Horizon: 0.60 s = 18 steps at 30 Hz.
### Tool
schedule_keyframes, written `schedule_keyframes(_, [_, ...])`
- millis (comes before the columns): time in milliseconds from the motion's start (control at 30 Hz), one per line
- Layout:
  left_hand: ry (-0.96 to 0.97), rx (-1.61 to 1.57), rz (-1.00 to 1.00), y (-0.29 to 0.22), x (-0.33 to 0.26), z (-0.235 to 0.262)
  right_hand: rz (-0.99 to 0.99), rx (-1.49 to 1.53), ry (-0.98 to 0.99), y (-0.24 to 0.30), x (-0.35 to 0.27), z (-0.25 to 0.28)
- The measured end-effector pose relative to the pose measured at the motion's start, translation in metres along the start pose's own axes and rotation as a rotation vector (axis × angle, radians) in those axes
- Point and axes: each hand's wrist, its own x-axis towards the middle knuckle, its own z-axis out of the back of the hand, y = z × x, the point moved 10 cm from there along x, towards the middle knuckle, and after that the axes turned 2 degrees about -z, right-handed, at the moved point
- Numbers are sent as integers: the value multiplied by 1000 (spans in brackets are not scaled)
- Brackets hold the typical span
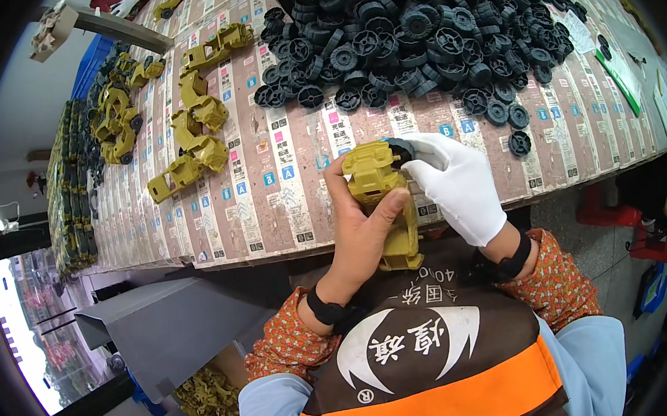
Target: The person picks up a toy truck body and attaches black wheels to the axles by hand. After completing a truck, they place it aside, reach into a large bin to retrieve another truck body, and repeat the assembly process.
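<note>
My bare left hand [362, 233] is wrapped round an olive-yellow plastic toy truck body [370, 176], held upright over the table's near edge. In my white-gloved right hand [455, 184] a black toy wheel [401, 151] is pinched between thumb and fingers. The wheel sits against the upper right side of the truck body; whether it is seated there cannot be made out. My fingers partly cover both pieces.
Beyond my hands lies a large heap of black wheels [413, 24], with a stray wheel [519, 143] at its near right. Several olive truck bodies [204, 151] rest left on the patterned tabletop [272, 212]. A grey bin [179, 319] stands below, and a gloved co-worker's hand [126, 4] shows far left.
</note>
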Motion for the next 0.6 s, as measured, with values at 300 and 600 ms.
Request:
schedule_keyframes(300, [-39, -55, 45, 4, -4, 2, -84, 102, -46, -11, -1, 1])
schedule_keyframes(600, [-19, 117, -42, 3, -3, 3, 381, -331, -101, 24, -23, -3])
